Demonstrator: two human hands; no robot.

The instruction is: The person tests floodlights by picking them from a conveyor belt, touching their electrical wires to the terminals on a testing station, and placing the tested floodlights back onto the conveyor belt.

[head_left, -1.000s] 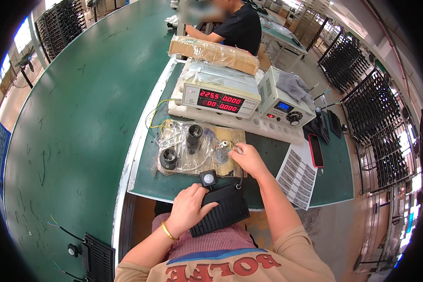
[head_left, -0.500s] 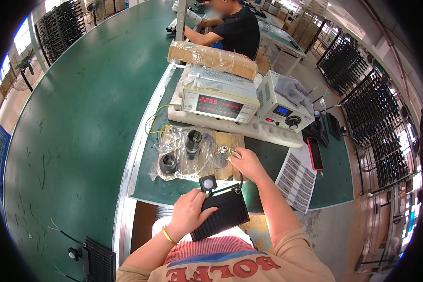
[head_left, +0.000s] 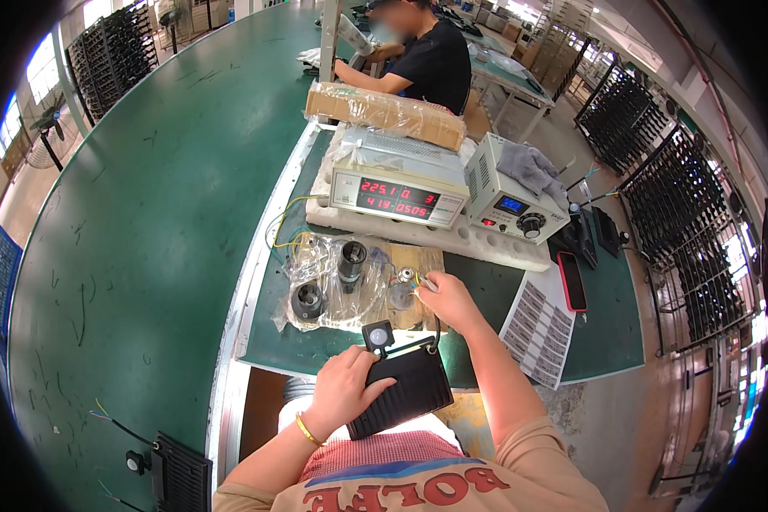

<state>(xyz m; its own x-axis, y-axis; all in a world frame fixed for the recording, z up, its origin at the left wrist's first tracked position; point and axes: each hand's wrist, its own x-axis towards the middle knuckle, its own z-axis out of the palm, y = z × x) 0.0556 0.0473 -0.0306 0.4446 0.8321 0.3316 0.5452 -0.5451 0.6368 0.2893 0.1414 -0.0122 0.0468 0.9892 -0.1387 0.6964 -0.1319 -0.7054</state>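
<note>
My left hand (head_left: 347,388) grips a black floodlight (head_left: 405,386) by its ribbed back, holding it above my lap. A small black motion sensor (head_left: 378,337) with a white dome sticks out from its upper edge. Bright white light shows around the floodlight's far and near edges. My right hand (head_left: 449,300) pinches the end of its black cable (head_left: 437,331) and holds the bare-ended wires at a round metal contact (head_left: 406,275) on a wooden board (head_left: 418,255). Beside this, two black round sockets (head_left: 351,261) stand on the plastic-wrapped part of the board.
A power meter (head_left: 394,198) with red digits and a white power supply (head_left: 514,200) stand on foam behind the board. A phone (head_left: 572,282) and printed sheet (head_left: 539,327) lie right. Another floodlight (head_left: 182,472) lies lower left. A co-worker (head_left: 435,60) sits beyond.
The meter's display has gone from one lit reading with dashes to digits on both rows. The co-worker's arms have shifted. My hands and the floodlight are nearly still.
</note>
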